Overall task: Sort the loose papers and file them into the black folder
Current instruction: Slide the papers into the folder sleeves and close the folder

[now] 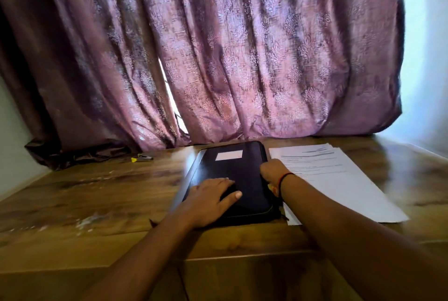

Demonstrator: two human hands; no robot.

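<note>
Nearest, the left hand lies flat on the folder, fingers straight and relaxed. The right hand, with a dark band at the wrist, sits at the folder's right edge. Its fingers curl under, out of sight, and I cannot tell whether they grip anything. The folder is black and closed, with a pale label near its far end, and it lies mid-table. Papers lie just right of it, their print too blurred to read and their near left corner hidden by the arm. The glossy wooden table has whitish scuffs on the left. Behind it hangs a mauve patterned curtain.
</note>
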